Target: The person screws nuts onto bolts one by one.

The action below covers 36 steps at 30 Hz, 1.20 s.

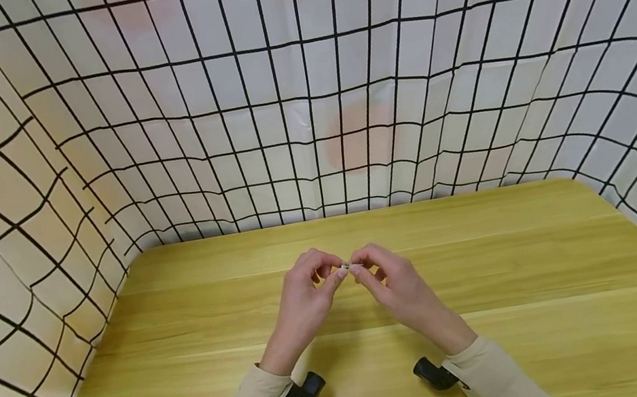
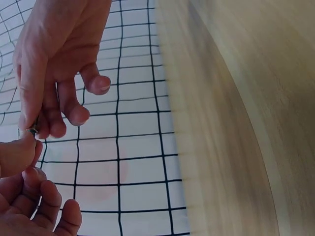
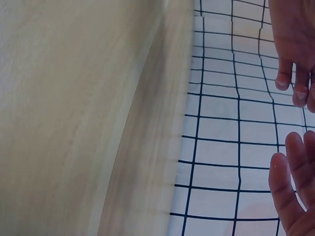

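In the head view a small metallic-looking object (image 1: pixel 346 266) is held in the air between both hands; its exact shape is too small to tell. The left hand (image 1: pixel 304 297) pinches one side of it with thumb and index finger, and the right hand (image 1: pixel 396 286) pinches the other side. The fingertips of the two hands nearly meet. In the left wrist view a dark bit of the object (image 2: pixel 33 131) shows at the left hand's (image 2: pixel 59 64) fingertips. The right wrist view shows only parts of both hands, without the object.
A wooden table (image 1: pixel 193 354) lies beneath the hands. White cloth with a black grid (image 1: pixel 294 120) stands behind it and along both sides. Dark wrist devices (image 1: pixel 305 391) show at both sleeves.
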Tool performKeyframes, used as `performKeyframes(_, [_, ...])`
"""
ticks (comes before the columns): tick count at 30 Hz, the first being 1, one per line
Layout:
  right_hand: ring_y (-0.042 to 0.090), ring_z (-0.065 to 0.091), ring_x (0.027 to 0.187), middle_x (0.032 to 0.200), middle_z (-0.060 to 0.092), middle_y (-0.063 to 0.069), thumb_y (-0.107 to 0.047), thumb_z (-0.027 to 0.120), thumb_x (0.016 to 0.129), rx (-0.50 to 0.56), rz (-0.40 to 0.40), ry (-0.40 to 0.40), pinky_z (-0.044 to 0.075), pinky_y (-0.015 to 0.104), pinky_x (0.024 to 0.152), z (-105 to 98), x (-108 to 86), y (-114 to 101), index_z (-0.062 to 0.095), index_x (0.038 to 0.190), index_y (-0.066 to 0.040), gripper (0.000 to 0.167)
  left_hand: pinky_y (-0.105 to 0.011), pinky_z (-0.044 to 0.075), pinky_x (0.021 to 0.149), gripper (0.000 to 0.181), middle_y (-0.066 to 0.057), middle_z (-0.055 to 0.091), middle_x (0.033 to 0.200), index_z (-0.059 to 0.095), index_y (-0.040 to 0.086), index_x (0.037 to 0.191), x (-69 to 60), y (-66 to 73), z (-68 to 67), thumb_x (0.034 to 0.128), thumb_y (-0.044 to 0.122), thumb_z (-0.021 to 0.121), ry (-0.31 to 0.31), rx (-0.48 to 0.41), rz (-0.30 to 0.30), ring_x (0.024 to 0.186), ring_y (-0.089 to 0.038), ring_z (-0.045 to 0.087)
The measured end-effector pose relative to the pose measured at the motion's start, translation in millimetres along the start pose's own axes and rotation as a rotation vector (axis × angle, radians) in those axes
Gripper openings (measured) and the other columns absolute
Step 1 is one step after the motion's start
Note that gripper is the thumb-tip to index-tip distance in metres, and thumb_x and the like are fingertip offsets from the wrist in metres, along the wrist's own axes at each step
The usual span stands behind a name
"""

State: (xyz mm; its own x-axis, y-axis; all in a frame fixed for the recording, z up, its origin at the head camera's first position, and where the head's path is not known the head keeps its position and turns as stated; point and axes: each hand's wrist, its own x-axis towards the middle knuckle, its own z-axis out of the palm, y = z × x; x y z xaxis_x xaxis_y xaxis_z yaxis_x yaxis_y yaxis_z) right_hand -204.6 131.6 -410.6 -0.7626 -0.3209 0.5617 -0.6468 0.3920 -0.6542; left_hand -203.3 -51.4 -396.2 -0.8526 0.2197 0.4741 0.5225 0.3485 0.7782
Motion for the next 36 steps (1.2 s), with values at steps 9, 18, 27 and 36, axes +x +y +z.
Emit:
performKeyframes(9, [0.009,0.059,0.087,0.100,0.065,-0.009,-0.022,0.056,0.102,-0.016,0.071,0.007,0.051,0.037,0.070,-1.3,-1.7,-1.6,0.066,0.109,-0.017,0.013,-0.032,0.034,0.069,0.005,0.005,0.046,0.078,0.068,0.008,0.093,-0.7,-0.4,1.1,0.0916,0.013,0.070,-0.002,0.002,0.009,0.081,-0.024,0.048])
performKeyframes(18, [0.012,0.061,0.087,0.105,0.062,-0.008,-0.003,0.067,0.093,0.025,-0.031,0.040,0.051,0.028,0.062,-0.6,-0.1,3.4,0.062,0.110,-0.018,0.023,-0.032,0.034,0.069,0.004,0.004,0.046,0.078,0.068,0.009,0.092,0.0,-0.2,-0.1,0.0911,0.011,0.071,0.018,-0.002,0.002,0.081,-0.025,0.049])
performKeyframes(27, [0.010,0.060,0.086,0.102,0.063,-0.009,0.001,0.069,0.090,-0.020,-0.061,0.041,0.050,0.029,0.063,-0.7,1.2,2.3,0.062,0.107,-0.016,0.026,-0.033,0.034,0.070,0.004,0.004,0.046,0.077,0.068,0.009,0.093,0.3,-1.0,-0.2,0.0907,0.010,0.071,0.007,-0.007,0.006,0.081,-0.028,0.049])
performKeyframes(36, [0.011,0.059,0.088,0.099,0.063,-0.006,-0.010,0.065,0.096,-0.024,0.003,-0.007,0.050,0.034,0.066,0.4,0.8,1.3,0.060,0.107,-0.016,0.013,-0.033,0.035,0.070,0.004,0.004,0.045,0.077,0.068,0.009,0.093,0.9,-0.7,-0.7,0.0906,0.010,0.071,0.002,-0.005,0.004,0.080,-0.024,0.048])
